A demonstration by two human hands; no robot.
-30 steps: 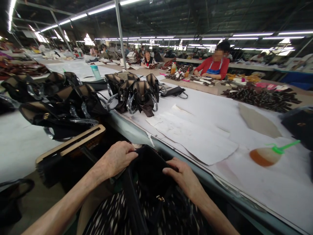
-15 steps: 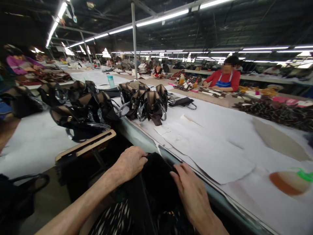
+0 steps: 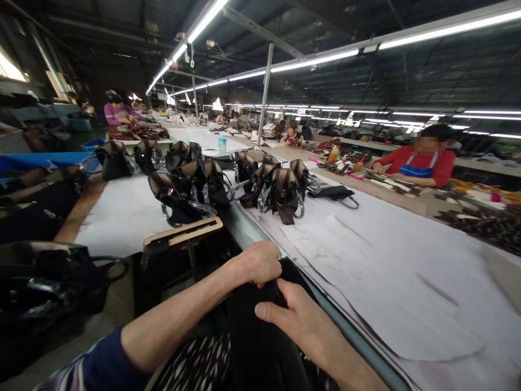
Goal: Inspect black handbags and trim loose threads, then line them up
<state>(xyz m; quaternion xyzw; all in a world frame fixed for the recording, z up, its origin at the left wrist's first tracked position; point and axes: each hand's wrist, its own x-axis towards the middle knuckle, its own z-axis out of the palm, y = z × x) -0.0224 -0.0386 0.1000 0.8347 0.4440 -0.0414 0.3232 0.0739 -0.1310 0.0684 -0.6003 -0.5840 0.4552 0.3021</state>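
Observation:
A black bag point(image 3: 260, 336) rests in my lap at the bottom of the head view, beside the table's grey edge point(image 3: 248, 233). My left hand point(image 3: 256, 263) is closed on the bag's top edge. My right hand point(image 3: 293, 320) lies on the bag just right of it, thumb stretched along the black material and fingers curled onto it. The two hands nearly touch.
Several brown-and-black handbags point(image 3: 277, 187) with wrapped handles stand on the white paper-covered table point(image 3: 386, 260). More bags point(image 3: 179, 184) sit on the left table, and a black bag point(image 3: 49, 277) lies at the left. A wooden frame point(image 3: 183, 232) juts out. A person in red point(image 3: 423, 160) works opposite.
The view has swung left and up, so the orange bottle is out of sight. My hands have drawn closer together on the bag's top edge.

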